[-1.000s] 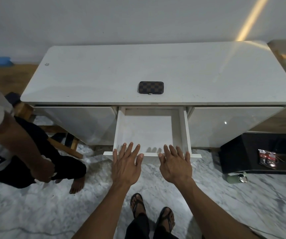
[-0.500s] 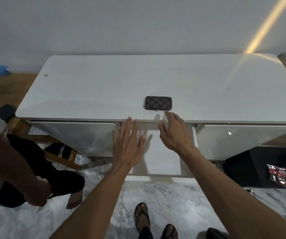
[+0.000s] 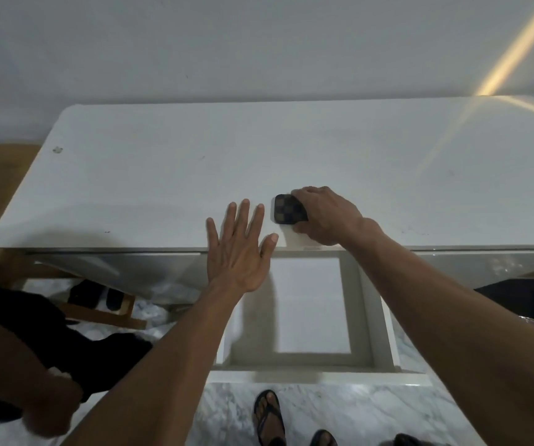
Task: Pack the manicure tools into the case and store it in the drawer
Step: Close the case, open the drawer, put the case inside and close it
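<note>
A white cabinet top [image 3: 162, 175] stands against a pale wall [image 3: 227, 43]. The floor is grey-veined marble [image 3: 372, 413]. A second person in dark clothing [image 3: 18, 317] crouches at left, near a wooden frame [image 3: 104, 313].

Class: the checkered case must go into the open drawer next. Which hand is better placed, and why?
The right hand: its fingers already wrap the checkered case, directly above the open drawer. The left hand is spread flat, holding nothing.

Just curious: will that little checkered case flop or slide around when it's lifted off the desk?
The checkered case probably stays stiff; its edges look boxy. It likely lifts easily, since the right hand covers it alone. It may slide on the glossy desktop.
</note>
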